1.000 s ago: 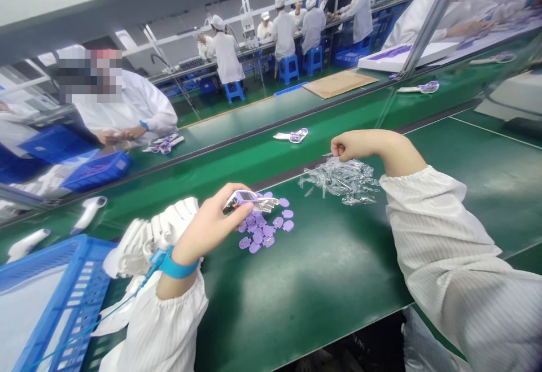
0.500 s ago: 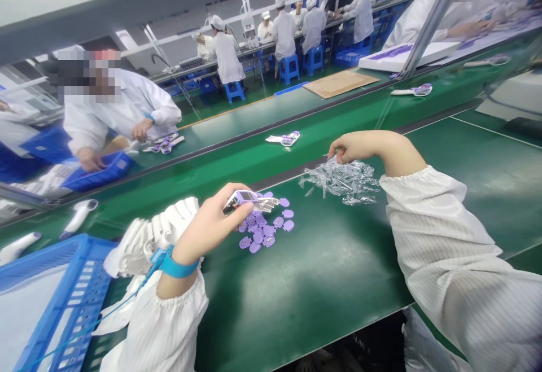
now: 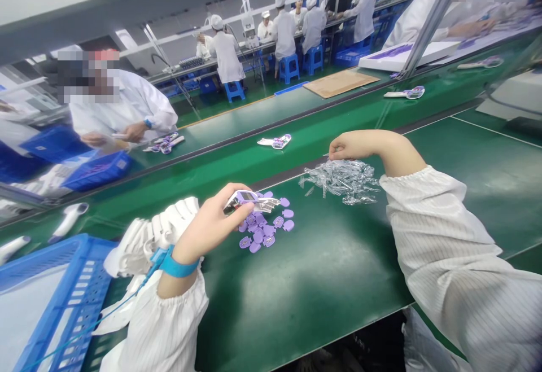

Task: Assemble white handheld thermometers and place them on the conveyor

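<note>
On the smooth dk-green worktop (image 3: 305, 281), the L hand (image 3: 209, 225) grasps a white-and-purple plastic handheld housing (image 3: 242, 196) w/ a small dark window, held at a pile of flat rounded purple plastic tabs (image 3: 256, 235). R hand (image 3: 359, 144), fingertips bunched, is at the far edge of a heap of clear plastic pcs (image 3: 344, 180); can't tell if it's got one. Curved white plastic shells (image 3: 141, 242) lie nr the L hand, by a blue slatted plastic basket (image 3: 80, 246).
</note>
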The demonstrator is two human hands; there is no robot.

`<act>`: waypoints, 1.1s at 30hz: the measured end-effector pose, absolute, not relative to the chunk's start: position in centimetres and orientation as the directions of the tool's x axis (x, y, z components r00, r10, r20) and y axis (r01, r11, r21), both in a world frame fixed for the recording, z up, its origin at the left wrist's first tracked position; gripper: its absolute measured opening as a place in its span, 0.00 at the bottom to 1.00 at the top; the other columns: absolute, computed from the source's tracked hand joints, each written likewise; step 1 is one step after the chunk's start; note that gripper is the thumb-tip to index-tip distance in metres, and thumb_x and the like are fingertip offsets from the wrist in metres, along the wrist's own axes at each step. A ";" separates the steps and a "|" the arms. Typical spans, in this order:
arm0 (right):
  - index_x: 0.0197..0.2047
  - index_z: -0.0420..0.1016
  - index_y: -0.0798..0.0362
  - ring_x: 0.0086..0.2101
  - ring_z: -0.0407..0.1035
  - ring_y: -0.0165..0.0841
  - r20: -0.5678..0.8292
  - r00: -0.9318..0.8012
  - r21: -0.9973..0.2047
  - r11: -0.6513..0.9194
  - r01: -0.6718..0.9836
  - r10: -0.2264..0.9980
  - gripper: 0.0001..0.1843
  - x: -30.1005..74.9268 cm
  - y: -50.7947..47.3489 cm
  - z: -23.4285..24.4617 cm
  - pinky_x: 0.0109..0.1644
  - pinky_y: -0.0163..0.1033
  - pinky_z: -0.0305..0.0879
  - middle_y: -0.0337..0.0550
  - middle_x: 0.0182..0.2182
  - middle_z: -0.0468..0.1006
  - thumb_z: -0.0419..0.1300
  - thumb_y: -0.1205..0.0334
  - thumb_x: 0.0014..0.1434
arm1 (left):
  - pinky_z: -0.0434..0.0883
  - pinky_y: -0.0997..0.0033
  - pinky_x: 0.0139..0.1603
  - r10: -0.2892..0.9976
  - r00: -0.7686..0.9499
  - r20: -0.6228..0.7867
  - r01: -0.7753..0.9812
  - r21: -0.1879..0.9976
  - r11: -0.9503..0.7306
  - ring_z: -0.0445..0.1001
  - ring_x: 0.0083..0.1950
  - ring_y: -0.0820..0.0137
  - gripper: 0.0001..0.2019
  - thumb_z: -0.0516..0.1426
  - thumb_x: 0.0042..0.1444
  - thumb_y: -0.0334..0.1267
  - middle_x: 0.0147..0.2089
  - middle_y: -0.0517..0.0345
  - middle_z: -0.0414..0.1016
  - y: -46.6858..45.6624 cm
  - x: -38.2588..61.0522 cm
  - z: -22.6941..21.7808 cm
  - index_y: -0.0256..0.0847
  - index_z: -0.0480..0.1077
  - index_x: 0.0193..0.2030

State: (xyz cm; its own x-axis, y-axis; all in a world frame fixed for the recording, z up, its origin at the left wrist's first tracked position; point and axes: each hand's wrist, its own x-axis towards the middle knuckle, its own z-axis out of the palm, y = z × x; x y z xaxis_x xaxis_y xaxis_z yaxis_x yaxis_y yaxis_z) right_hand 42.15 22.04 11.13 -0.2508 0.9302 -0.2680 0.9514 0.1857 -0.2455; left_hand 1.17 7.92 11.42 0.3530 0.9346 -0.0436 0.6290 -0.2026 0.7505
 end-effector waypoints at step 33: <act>0.45 0.80 0.52 0.44 0.77 0.47 0.104 -0.860 -0.450 0.795 0.407 0.499 0.13 20.2 15.4 4.2 0.50 0.51 0.72 0.54 0.43 0.82 0.53 0.62 0.72 | 0.78 0.77 0.60 0.487 0.872 0.047 0.118 0.946 -0.303 0.86 0.53 0.65 0.14 0.69 0.62 0.45 0.53 0.54 0.87 2.8 4.5 16.6 0.43 0.79 0.51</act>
